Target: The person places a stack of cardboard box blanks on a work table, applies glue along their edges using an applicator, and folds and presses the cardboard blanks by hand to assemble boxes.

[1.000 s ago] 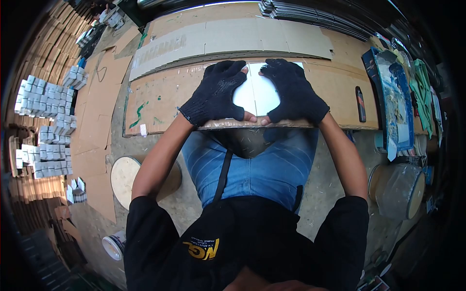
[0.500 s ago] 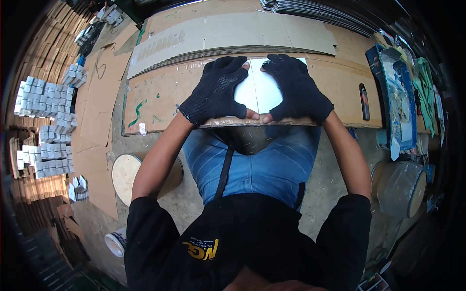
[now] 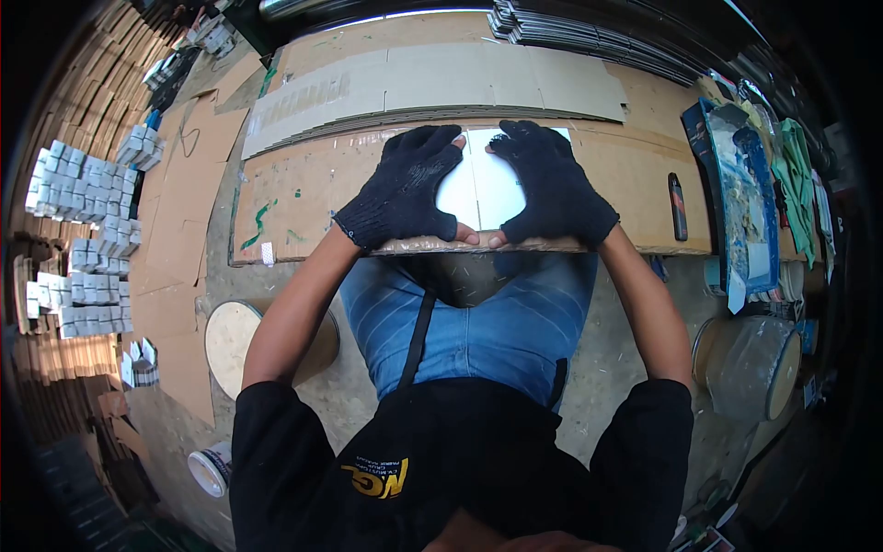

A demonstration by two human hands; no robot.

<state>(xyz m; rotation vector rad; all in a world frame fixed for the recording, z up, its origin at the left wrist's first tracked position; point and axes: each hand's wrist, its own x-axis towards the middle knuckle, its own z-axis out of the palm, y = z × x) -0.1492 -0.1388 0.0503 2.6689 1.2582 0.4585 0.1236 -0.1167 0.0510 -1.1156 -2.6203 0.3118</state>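
Cardboard [image 3: 635, 189] lies before you; midway along its near edge, your left hand [image 3: 405, 189] and right hand [image 3: 554, 189] rest on the white sheet [image 3: 498, 189], thumbs spread wide, clasping nothing.

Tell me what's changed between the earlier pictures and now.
Nothing has visibly been moved, taken hold of or let go; the whole view only shifts slightly, as if the head camera moved. The left hand and right hand stay spread over the white sheet, and the cardboard stack behind it stays put.
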